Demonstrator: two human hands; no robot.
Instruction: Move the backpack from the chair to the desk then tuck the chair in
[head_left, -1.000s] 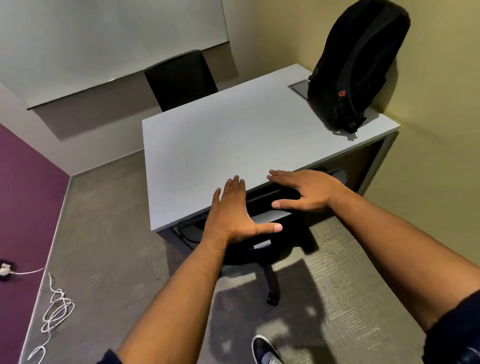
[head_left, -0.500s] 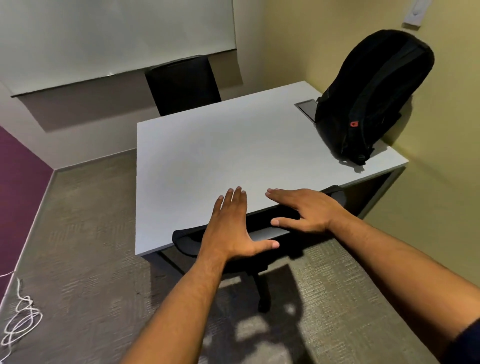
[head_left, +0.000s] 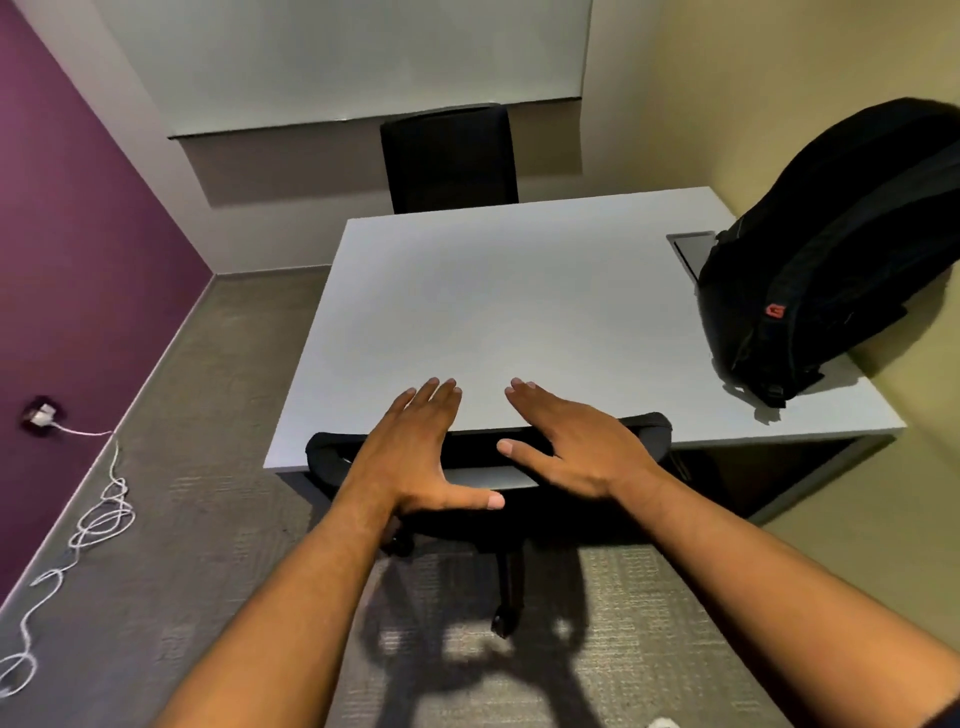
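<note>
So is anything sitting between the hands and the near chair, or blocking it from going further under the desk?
Nothing visible. Both open hands, left hand and right hand, hover over the near chair, whose backrest is at the desk edge. The backpack stands at the desk's right end, clear of the chair.

Small room — purple wall (head_left: 78, 234) at left, yellow wall (head_left: 779, 78) at right, whiteboard (head_left: 337, 57) on the far wall; grey carpet (head_left: 218, 415) — white cable (head_left: 98, 525) lying along the skirting, second black chair (head_left: 449, 158) beyond.

Both forearms are bare, with what may be a dark sleeve edge at the right arm's frame corner.
</note>
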